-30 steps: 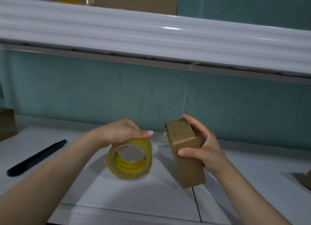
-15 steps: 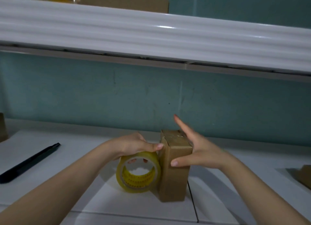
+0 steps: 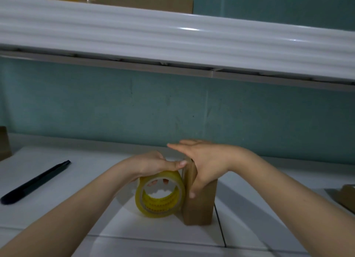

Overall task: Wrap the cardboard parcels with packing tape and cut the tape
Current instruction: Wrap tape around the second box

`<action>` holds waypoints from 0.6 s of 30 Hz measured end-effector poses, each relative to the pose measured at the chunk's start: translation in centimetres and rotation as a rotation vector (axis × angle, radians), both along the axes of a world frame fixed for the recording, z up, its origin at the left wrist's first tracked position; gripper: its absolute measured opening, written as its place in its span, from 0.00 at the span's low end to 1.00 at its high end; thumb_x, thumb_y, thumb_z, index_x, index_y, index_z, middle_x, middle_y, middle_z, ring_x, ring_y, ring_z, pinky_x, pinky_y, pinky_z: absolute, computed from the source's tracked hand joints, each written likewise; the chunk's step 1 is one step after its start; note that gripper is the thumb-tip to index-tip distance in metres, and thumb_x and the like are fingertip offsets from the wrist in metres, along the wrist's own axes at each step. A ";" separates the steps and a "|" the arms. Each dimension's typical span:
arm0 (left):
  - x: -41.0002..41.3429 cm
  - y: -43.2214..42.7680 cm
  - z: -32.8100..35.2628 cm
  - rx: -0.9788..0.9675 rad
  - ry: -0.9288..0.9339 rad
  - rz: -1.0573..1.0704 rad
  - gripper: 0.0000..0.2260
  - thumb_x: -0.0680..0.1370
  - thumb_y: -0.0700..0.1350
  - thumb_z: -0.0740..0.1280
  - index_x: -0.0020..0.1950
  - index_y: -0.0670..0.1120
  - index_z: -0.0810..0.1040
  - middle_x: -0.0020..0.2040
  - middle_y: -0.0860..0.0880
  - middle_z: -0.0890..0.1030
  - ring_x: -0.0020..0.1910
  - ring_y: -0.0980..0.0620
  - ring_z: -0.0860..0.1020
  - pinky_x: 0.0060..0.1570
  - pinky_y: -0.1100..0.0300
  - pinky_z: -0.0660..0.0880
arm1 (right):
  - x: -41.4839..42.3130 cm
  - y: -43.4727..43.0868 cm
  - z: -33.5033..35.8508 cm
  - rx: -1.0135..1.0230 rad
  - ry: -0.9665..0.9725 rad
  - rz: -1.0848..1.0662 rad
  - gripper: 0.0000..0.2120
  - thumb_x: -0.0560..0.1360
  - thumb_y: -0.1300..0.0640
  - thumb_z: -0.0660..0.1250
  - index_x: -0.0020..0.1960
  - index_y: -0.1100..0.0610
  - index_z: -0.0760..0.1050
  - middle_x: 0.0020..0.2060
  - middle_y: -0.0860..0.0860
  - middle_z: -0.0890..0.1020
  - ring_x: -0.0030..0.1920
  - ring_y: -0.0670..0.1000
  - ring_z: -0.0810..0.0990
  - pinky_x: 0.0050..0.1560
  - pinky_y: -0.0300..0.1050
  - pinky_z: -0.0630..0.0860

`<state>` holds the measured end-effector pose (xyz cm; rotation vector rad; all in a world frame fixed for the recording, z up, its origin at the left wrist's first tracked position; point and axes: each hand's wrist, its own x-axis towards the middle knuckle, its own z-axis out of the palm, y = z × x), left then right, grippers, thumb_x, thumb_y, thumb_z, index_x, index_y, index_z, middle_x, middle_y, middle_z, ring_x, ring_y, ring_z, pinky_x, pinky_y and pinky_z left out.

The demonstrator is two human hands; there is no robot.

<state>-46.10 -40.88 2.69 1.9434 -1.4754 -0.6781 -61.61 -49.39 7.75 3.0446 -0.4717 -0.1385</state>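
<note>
A small brown cardboard parcel [image 3: 199, 208] stands upright on the white counter [image 3: 76, 199]. My right hand [image 3: 201, 164] lies flat over its top, fingers stretched leftward and thumb pressed down its front face. A yellowish roll of clear packing tape [image 3: 159, 194] stands on edge, touching the parcel's left side. My left hand [image 3: 155, 163] grips the roll from above, with fingers inside the core. The parcel's top is hidden under my right hand.
A black utility knife [image 3: 36, 181] lies on the counter at the left. Another cardboard parcel [image 3: 345, 199] sits at the right edge, and a box corner [image 3: 3, 143] shows at far left. A white shelf [image 3: 172, 45] overhangs, with cardboard on it.
The parcel was tilted in my right hand and now stands upright. The roll moved right against it. My right hand went from the parcel's side to flat over its top.
</note>
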 end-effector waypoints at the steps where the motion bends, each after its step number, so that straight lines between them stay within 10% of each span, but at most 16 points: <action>1: 0.3 0.3 -0.3 -0.025 0.049 -0.013 0.29 0.61 0.75 0.65 0.26 0.48 0.80 0.18 0.51 0.74 0.17 0.56 0.71 0.22 0.68 0.68 | -0.2 -0.4 -0.1 0.019 -0.045 0.003 0.57 0.57 0.41 0.79 0.76 0.45 0.49 0.72 0.50 0.61 0.72 0.51 0.60 0.69 0.40 0.61; 7: 2.7 2.4 -1.5 -0.221 0.807 -0.325 0.24 0.58 0.59 0.79 0.40 0.40 0.84 0.25 0.44 0.79 0.23 0.49 0.78 0.27 0.61 0.76 | -3.2 -2.9 -1.9 0.253 -0.464 0.026 0.46 0.53 0.47 0.83 0.67 0.43 0.68 0.59 0.43 0.68 0.60 0.39 0.68 0.59 0.23 0.61; 13: 4.0 2.4 0.8 -0.262 0.086 0.003 0.28 0.54 0.71 0.73 0.26 0.46 0.73 0.21 0.49 0.67 0.18 0.53 0.66 0.21 0.66 0.67 | -4.6 -3.6 -4.5 0.473 -0.838 0.037 0.41 0.50 0.51 0.84 0.57 0.34 0.71 0.62 0.39 0.68 0.62 0.31 0.68 0.62 0.25 0.62; 18: 4.8 2.2 0.1 -0.044 -0.143 0.039 0.29 0.55 0.73 0.70 0.23 0.46 0.73 0.21 0.46 0.73 0.19 0.51 0.71 0.24 0.67 0.68 | -4.4 -3.3 -8.6 0.645 -0.932 0.018 0.38 0.48 0.47 0.82 0.56 0.32 0.74 0.59 0.33 0.72 0.60 0.34 0.72 0.56 0.24 0.66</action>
